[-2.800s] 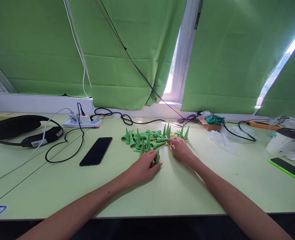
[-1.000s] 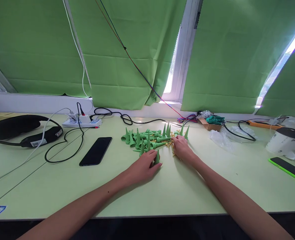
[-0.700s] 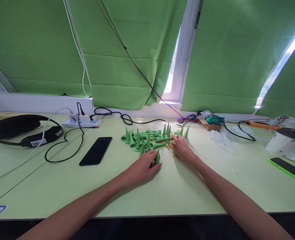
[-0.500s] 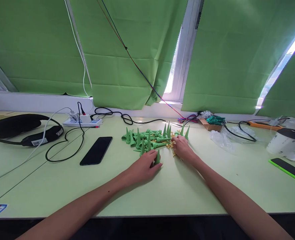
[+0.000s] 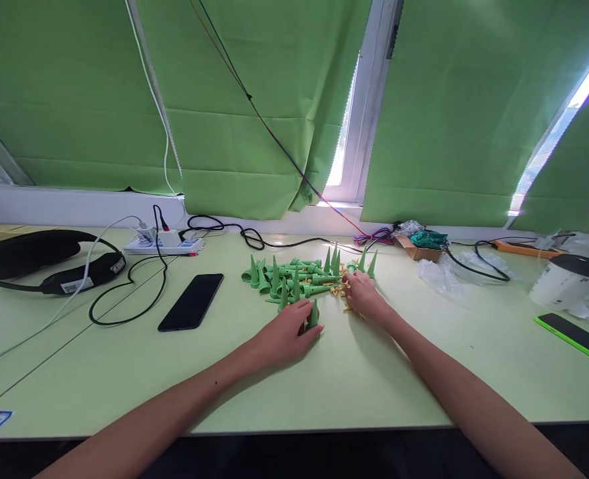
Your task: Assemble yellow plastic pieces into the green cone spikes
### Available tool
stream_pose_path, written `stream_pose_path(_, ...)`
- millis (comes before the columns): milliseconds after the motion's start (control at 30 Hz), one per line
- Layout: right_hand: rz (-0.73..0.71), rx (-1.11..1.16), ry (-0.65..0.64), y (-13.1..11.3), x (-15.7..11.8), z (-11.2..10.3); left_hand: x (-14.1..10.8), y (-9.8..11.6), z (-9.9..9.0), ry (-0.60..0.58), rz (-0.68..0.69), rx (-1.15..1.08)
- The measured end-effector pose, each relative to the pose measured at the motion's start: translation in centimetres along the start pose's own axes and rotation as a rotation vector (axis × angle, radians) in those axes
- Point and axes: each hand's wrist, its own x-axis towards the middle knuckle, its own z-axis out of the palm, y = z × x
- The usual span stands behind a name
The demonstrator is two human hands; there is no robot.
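Note:
A pile of green plastic cones, some upright and others lying down, covers the middle of the table. My left hand rests at the pile's near edge, its thumb and fingers closed around an upright green cone. Small pale-yellow plastic pieces lie scattered along the pile's right side. Over these pieces is my right hand, fingers bent and drawn together; whatever they pinch is hidden. Just beyond it, a few more cones stand upright.
To the left lie a black phone, a black neckband-like device and a white power strip with cables. Toward the right are a small cardboard box, clear plastic bags, a white roll-like object and a green-edged dark device.
The view has shifted very slightly. Both hands stay in nearly the same places, the left still around its cone.

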Motion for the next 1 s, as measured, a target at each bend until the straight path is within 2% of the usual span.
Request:
stream_pose_path(467, -0.006, -0.012, 0.002, -0.03, -0.06, -0.27, -0.08, 0.07, -0.01, 0.012, 0.007, -0.029)
stream_pose_path(1000, -0.046, 0.058, 0.067, 0.12, -0.35, -0.24, -0.07, 0.08, -0.04, 0.007, 0.003, -0.005)
